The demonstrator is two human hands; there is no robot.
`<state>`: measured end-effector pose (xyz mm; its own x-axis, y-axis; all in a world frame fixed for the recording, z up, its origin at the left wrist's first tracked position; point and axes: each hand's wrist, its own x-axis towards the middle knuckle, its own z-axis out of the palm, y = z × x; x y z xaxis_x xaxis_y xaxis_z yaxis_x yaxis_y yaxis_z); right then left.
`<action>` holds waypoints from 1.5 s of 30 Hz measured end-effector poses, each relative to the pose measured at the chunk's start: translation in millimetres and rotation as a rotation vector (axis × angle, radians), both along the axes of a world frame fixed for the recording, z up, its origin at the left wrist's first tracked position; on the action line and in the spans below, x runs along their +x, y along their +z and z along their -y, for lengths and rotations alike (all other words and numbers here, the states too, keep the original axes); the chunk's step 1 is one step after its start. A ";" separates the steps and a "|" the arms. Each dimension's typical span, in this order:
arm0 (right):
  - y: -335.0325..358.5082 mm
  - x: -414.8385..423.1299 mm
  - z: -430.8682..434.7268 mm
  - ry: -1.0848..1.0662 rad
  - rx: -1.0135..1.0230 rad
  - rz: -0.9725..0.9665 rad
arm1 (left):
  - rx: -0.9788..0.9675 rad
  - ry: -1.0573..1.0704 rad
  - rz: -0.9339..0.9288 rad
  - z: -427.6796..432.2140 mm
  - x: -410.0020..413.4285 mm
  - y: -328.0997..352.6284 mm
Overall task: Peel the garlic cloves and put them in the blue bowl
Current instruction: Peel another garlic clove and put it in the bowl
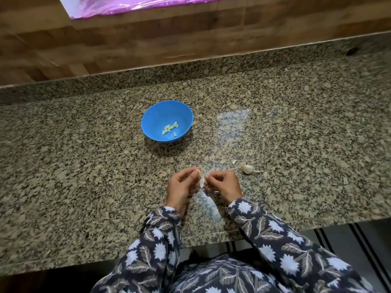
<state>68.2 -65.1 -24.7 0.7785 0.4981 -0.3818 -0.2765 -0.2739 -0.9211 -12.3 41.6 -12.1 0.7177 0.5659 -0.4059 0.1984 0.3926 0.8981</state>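
Just below the camera, two flower-print sleeves (160,240) reach over the granite counter (84,176), and beyond them both hands work close together above its near part. The left hand (181,186) has its fingers curled and pinches a garlic clove (198,171) at the fingertips. The right hand (224,183) is curled too, nipping what looks like a strip of papery skin (202,181) between the two hands, though the detail is small and a little blurred. Such a clove is light and firm, and I judge it will turn slippery once bared. It is best held by its broad sides while the thin, dry, easily torn skin is lifted from the root end. Just right of the hands lies the remaining garlic head (247,169) with its stalk, and a loose bit (234,162) beside it, clove or husk I cannot tell. Farther off to the left stands the blue bowl (148,117), well apart from the hands, with several peeled cloves (170,128) inside. Farthest are a wood-pattern wall (127,45) and a pink shiny sheet (148,5).
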 end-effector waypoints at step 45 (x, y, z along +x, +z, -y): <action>13.8 6.6 1.9 0.211 -0.209 0.438 | 0.293 -0.063 -0.021 2.8 0.3 -9.8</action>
<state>74.8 -67.0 -10.9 0.7784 0.6093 -0.1511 0.2028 -0.4719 -0.8580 -12.1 38.8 -22.0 0.7481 0.6159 -0.2469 0.2336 0.1039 0.9668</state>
